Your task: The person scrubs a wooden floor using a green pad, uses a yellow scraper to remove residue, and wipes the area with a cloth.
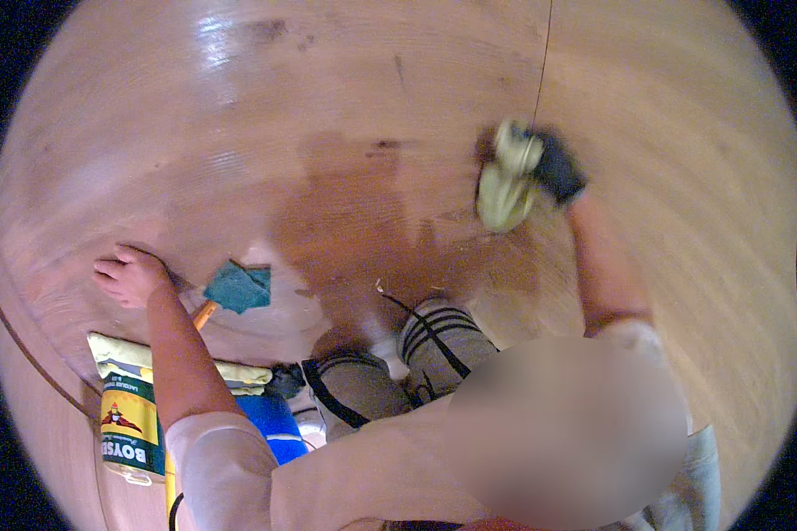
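Observation:
My right hand (558, 166) wears a dark glove and grips a pale yellow cloth (508, 199), which lies against the brown wood-grained floor (239, 133). Both the hand and the cloth are motion-blurred. Bare and pressed down on the floor at the left, my left hand (131, 275) holds nothing, its fingers slightly apart. To the right of it lies a teal scouring pad (246, 287). An orange handle (205, 314) shows beside the pad, partly hidden by my left forearm; the tool it belongs to cannot be made out. Between my hands spreads a darker brown patch (352, 206).
Under my left arm stand a Boysen lacquer thinner can (129, 425) and a folded pale yellow cloth (116, 352). A blue object (275, 418) and a crumpled black item (287, 380) are beside them. My knees (442, 332) rest on the floor, a black cord (432, 332) hanging across one.

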`<state>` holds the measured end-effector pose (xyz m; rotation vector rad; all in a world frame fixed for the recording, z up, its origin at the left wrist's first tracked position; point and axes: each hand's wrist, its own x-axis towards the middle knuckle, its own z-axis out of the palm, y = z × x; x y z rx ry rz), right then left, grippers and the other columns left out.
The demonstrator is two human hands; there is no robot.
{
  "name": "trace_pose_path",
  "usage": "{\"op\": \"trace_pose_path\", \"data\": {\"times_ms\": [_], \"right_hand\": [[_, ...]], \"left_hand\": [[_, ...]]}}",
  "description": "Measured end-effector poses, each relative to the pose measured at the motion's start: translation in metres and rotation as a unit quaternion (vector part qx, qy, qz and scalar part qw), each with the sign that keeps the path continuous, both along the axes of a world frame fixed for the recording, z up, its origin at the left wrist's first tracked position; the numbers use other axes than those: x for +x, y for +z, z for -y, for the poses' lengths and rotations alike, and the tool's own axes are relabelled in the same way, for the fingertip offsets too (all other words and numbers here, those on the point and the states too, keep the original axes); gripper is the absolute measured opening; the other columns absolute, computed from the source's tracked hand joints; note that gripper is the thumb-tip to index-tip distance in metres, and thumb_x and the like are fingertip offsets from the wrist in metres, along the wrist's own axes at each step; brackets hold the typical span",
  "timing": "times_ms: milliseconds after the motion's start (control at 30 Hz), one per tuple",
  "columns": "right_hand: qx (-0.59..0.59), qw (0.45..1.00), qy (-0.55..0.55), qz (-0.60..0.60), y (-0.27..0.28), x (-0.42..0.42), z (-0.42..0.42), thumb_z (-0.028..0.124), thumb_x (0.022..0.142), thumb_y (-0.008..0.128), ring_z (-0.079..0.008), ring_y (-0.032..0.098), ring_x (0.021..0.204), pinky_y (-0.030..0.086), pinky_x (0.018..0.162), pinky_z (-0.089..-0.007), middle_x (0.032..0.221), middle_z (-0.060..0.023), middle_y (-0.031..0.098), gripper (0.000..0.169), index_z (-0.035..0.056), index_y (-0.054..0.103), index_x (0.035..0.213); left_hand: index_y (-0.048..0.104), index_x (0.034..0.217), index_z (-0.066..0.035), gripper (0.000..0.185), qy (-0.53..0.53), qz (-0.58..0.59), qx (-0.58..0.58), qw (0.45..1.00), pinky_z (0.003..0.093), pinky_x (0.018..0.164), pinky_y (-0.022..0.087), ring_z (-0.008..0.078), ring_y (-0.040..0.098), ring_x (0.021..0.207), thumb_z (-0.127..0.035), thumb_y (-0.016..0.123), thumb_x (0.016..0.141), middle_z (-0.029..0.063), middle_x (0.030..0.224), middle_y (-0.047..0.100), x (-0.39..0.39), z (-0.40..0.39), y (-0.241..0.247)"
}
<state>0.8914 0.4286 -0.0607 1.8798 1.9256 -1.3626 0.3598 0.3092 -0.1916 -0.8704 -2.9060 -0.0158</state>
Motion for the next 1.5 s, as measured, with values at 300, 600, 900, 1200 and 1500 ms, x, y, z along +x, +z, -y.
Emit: {"op": "trace_pose_path", "data": {"times_ms": [300,600,900,1200,1500], "right_hand": [[0.256,0.914,-0.109,0.297,-0.098,0.015,-0.11,0.032,0.074,0.052,-0.0297,0.018,0.12,0.023,0.095,-0.0359,0.132,-0.0118,0.015,0.069,0.0142,0.014,0.128],[0.131,0.932,-0.089,0.327,-0.081,0.039,0.186,0.019,0.076,0.052,-0.0237,0.042,0.101,0.034,0.082,-0.0343,0.118,-0.0105,0.04,0.046,0.0087,0.035,0.118],[-0.166,0.952,-0.057,0.253,-0.022,0.07,0.124,0.019,0.075,0.052,-0.0267,0.041,0.102,0.036,0.081,-0.035,0.119,-0.0136,0.037,0.052,0.008,0.029,0.12],[0.112,0.939,-0.067,0.319,-0.073,0.033,0.072,0.012,0.065,0.058,-0.0426,0.035,0.106,0.034,0.087,-0.0382,0.124,-0.033,0.016,0.094,0.0082,-0.013,0.126],[-0.08,0.949,-0.091,0.29,-0.054,0.061,0.325,0.016,0.065,0.06,-0.0414,0.034,0.108,0.033,0.088,-0.0381,0.124,-0.0322,0.016,0.09,0.0098,-0.004,0.127]], "left_hand": [[0.034,0.12,-0.006,0.056,-0.031,0.018,0.021,0.999,0.0447,0.09,0.025,0.0288,0.028,0.115,-0.044,0.031,0.079,0.015,0.125,0.03,-0.006,-0.008,-0.003],[0.034,0.12,-0.006,0.055,-0.041,-0.003,-0.001,0.999,0.0449,0.09,0.025,0.0289,0.029,0.115,-0.043,0.032,0.079,0.0149,0.125,0.03,-0.022,0.006,-0.011],[0.033,0.121,-0.011,0.055,0.003,-0.029,-0.007,1.0,0.0494,0.089,0.023,0.0283,0.027,0.116,-0.046,0.031,0.08,0.0115,0.128,0.027,-0.004,0.005,-0.006],[0.027,0.124,-0.012,0.057,0.019,0.002,-0.012,1.0,0.0471,0.092,0.02,0.0262,0.022,0.119,-0.047,0.031,0.079,0.0101,0.13,0.023,0.007,-0.015,0.005],[0.041,0.111,0.002,0.053,-0.092,0.107,0.05,0.989,0.0417,0.087,0.033,0.035,0.04,0.103,-0.032,0.054,0.071,0.0236,0.112,0.041,0.001,0.041,0.029]]}}
